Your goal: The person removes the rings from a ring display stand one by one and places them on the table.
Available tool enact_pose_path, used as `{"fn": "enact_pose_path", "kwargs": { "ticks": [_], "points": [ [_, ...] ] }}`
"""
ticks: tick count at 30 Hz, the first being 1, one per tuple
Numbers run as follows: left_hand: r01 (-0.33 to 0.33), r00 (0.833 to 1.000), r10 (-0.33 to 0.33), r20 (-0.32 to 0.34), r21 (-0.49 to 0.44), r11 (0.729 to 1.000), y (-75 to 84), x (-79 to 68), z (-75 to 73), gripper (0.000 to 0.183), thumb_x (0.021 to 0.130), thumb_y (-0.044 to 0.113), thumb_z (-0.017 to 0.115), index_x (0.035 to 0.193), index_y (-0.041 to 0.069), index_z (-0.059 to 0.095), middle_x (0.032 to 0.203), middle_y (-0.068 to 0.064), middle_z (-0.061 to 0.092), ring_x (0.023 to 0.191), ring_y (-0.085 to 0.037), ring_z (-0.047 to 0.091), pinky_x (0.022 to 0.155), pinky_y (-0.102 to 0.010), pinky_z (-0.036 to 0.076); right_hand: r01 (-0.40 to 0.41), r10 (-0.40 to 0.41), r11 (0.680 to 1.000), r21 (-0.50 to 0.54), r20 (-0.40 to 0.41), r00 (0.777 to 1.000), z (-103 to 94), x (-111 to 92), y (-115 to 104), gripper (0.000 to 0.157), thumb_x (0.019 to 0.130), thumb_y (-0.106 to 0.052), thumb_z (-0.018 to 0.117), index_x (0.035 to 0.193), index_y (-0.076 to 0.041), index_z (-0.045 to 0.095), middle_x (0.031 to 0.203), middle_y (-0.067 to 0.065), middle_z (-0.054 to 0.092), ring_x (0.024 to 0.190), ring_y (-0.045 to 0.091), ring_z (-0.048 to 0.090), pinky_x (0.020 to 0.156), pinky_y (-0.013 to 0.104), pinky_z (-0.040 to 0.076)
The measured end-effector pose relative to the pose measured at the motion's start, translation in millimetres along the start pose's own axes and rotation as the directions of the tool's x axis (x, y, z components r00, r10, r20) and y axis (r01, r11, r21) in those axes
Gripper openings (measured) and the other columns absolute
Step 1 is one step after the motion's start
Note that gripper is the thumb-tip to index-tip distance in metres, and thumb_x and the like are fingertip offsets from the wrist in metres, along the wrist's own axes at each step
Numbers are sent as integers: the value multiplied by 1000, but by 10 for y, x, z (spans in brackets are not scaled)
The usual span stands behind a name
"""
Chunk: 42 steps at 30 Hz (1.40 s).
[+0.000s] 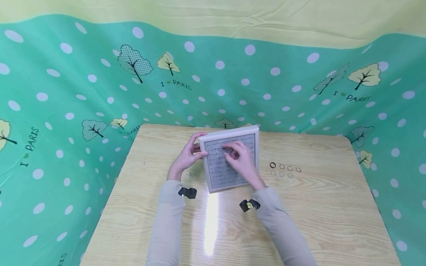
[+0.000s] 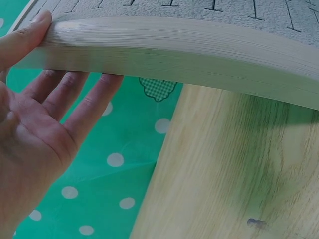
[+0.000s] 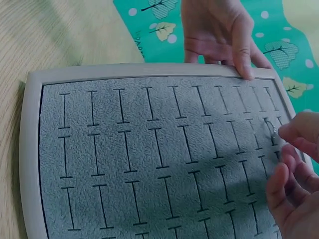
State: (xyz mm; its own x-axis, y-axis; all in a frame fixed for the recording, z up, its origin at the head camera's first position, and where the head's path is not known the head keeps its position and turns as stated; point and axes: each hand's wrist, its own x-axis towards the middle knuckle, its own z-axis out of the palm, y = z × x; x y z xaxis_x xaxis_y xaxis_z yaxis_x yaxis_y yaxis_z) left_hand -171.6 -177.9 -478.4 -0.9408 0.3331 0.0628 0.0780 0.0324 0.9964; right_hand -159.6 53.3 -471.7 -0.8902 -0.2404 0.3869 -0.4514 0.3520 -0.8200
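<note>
A ring display board [image 1: 213, 162] with a pale frame and grey, slitted padding stands tilted above the table. My left hand [image 1: 186, 157] holds its left edge, thumb [image 2: 30, 40] on the front of the frame and fingers [image 2: 92, 99] against the side. In front of the padding, my right hand [image 1: 241, 159] has its fingertips at a small silvery ring [image 3: 272, 125] beside a slit near the board's upper left. The fingers are curled toward the ring, and part of the grip is hard to make out.
Right of the board on the wooden table [image 1: 332, 207] lie a black ring [image 1: 273, 165] and several paler rings [image 1: 290, 168]. A small dark object [image 2: 256, 222] lies on the table left of the board. A green dotted cloth [image 1: 186, 74] hangs behind.
</note>
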Motion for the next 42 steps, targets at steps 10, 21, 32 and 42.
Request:
{"fn": "enact_pose_path", "kwargs": {
  "ticks": [10, 21, 32, 42],
  "points": [
    [-27, 1000, 27, -11, 18, 999, -54, 2, -5, 65, 88, -8, 62, 143, 16, 36, 118, -29, 57, 103, -42, 60, 81, -45, 57, -33, 26, 993, -115, -58, 998, 150, 25, 16, 18, 80, -1, 75, 97, -8, 73, 85, 0, 56, 70, 13, 50, 58, 24, 46],
    [-13, 1000, 14, -15, 32, 999, -35, -8, 6, 67, 88, -8, 63, 144, 13, 34, 120, -31, 56, 104, -42, 60, 81, -44, 56, -18, 12, 998, -67, -92, 996, 186, 1, 43, 13, 79, 3, 74, 89, -4, 71, 84, 3, 55, 69, 12, 50, 56, 20, 44],
    [-14, 1000, 14, -7, 21, 1000, -17, -1, 22, 67, 88, -7, 63, 144, 14, 34, 122, -30, 55, 105, -42, 60, 83, -44, 56, -12, 17, 999, 51, -91, 996, 159, -88, 45, 12, 79, 5, 72, 88, -2, 70, 95, 7, 56, 68, 16, 52, 56, 19, 46],
    [-42, 999, 42, -7, 30, 999, -55, 2, 4, 66, 87, -8, 63, 142, 14, 36, 118, -29, 58, 100, -41, 61, 81, -45, 56, -21, 33, 991, 131, -86, 996, 88, -224, 25, 16, 77, 11, 72, 89, 0, 69, 103, 13, 63, 76, 25, 61, 57, 22, 50]
  ]
}}
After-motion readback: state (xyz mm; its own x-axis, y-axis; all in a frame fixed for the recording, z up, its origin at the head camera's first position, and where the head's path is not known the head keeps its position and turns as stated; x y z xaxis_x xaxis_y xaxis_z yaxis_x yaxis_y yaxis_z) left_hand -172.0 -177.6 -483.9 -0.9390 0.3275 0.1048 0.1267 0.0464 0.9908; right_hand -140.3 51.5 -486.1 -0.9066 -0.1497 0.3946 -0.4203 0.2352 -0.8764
